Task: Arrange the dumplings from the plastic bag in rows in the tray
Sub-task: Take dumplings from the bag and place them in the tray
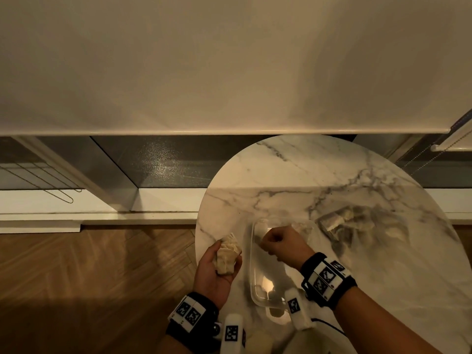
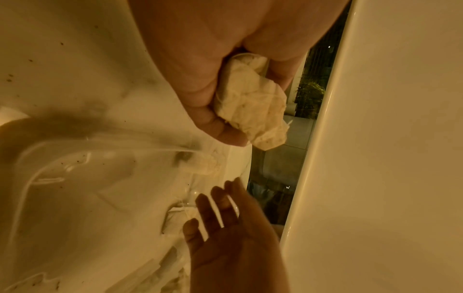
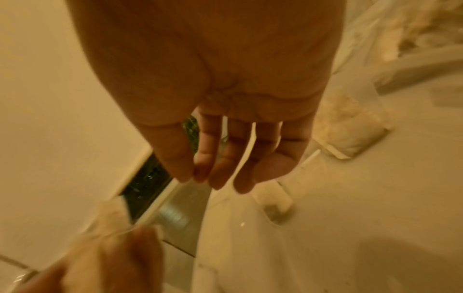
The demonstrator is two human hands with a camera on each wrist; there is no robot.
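Observation:
A clear plastic tray [image 1: 252, 277] lies on the round marble table [image 1: 306, 172] in front of me. My left hand [image 1: 209, 274] hovers just left of the tray, near the table's edge, fingers curled round a pale clump of dumplings [image 1: 226, 254] [image 2: 250, 103]. My right hand [image 1: 278, 242] is over the tray's far end, its fingers [image 3: 220, 158] relaxed and holding nothing. A dumpling [image 1: 261, 227] [image 2: 213, 164] sits at the tray's far end. The crumpled clear plastic bag [image 1: 357, 223] with more dumplings lies to the right of the tray.
The table's left edge drops to a wooden floor [image 1: 89, 277]. Behind the table are a low window sill [image 1: 76, 200] and a lowered roller blind [image 1: 229, 72]. Bare marble stretches beyond the tray and to its right front.

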